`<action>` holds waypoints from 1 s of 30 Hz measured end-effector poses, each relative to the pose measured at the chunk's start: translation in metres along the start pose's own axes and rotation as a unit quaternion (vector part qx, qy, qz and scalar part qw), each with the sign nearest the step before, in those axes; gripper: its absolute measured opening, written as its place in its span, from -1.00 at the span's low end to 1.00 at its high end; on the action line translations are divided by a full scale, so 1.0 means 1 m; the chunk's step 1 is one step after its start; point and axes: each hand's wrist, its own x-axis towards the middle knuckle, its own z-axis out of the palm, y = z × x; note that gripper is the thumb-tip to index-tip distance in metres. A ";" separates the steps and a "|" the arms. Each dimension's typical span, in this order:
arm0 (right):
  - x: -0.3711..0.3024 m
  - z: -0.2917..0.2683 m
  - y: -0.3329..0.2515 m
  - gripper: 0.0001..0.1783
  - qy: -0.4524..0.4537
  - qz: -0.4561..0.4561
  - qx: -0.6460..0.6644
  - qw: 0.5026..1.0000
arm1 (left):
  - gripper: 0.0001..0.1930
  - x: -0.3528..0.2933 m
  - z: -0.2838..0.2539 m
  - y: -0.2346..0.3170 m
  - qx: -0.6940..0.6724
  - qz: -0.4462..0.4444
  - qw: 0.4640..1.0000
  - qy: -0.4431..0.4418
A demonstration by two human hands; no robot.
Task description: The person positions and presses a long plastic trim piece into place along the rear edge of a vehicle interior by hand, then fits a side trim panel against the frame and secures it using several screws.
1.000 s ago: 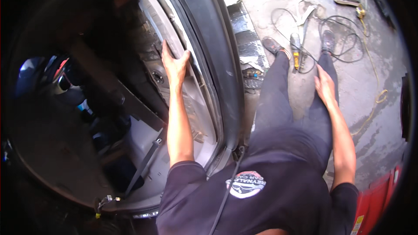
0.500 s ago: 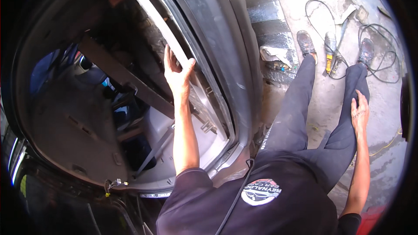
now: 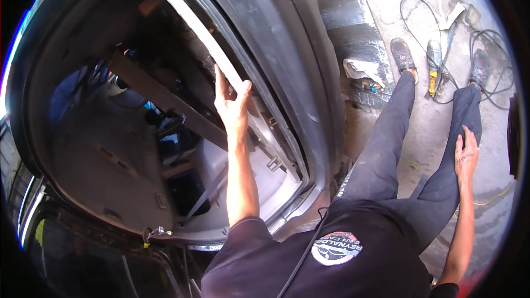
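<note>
My left hand point(image 3: 232, 101) grips a long light grey trim panel point(image 3: 190, 17) that runs along the inner edge of a car's rear opening point(image 3: 287, 66). Fingers wrap the panel's inner side and the thumb hooks over its outer edge. My right hand point(image 3: 467, 154) rests flat on my right thigh, fingers apart, holding nothing. I stand beside the car in dark trousers and a dark shirt.
A dark bar point(image 3: 160, 96) crosses the car's stripped interior, with a seat belt strap point(image 3: 207, 193) below. On the concrete floor lie a yellow-handled power tool point(image 3: 434, 63), tangled black cables point(image 3: 486, 27), a white rag point(image 3: 364, 69) and silver insulation sheets point(image 3: 348, 16).
The view shifted, so the car opening fills more of it. My left hand stayed on the trim panel, gripping it more firmly. My right hand stayed on my right thigh.
</note>
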 end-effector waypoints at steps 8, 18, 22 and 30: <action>0.003 0.001 -0.001 -0.59 0.003 -0.019 0.006 1.000 | -0.19 0.001 -0.005 -0.004 0.046 0.024 0.999 -0.009; 0.006 0.003 -0.005 -0.62 0.014 -0.058 0.026 0.998 | -0.18 0.011 -0.025 -0.016 -0.046 0.026 0.996 -0.066; 0.006 0.006 -0.006 -0.63 0.010 -0.054 0.033 0.998 | -0.18 0.012 -0.018 -0.007 -0.025 0.014 0.998 -0.061; 0.005 0.012 -0.003 -0.61 0.013 -0.052 0.014 0.998 | -0.21 0.010 -0.014 -0.008 -0.001 0.034 0.999 -0.030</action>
